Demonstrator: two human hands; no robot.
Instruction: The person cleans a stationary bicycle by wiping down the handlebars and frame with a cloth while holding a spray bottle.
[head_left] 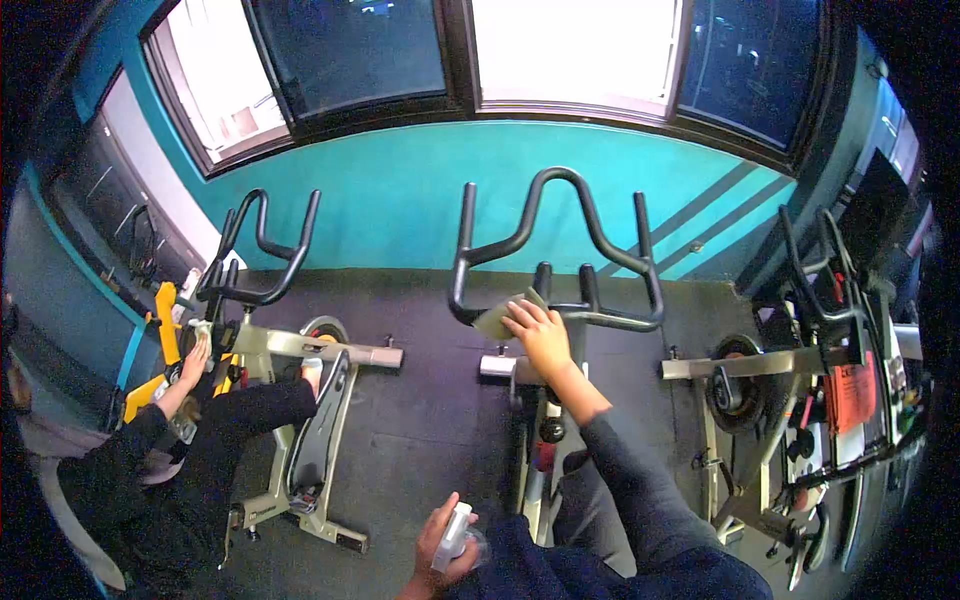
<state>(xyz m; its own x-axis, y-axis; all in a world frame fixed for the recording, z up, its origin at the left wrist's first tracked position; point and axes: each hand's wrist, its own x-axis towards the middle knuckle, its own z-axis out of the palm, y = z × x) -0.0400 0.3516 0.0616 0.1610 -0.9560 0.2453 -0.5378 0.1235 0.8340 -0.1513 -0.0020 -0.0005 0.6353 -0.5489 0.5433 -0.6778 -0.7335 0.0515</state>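
Observation:
My right hand (540, 340) is pressed over a pale greenish cloth (492, 322) on the left side of a black handlebar (567, 178). The fingers curl onto the cloth, and the handlebar belongs to the exercise bike in front of me. Lower down, near my body, my left hand (437, 548) is closed around a spray bottle (455, 530) with a white top and a clear body. Part of the bottle is hidden by my fingers and the frame's lower area.
At the left, another person (200, 450) leans over a second exercise bike (280, 345), one hand holding a light cloth (201, 338). A yellow frame (168, 325) stands beside it. A third bike (765, 365) is at the right, with an orange-red sheet (850, 392) nearby. Ahead is a teal wall (400, 190).

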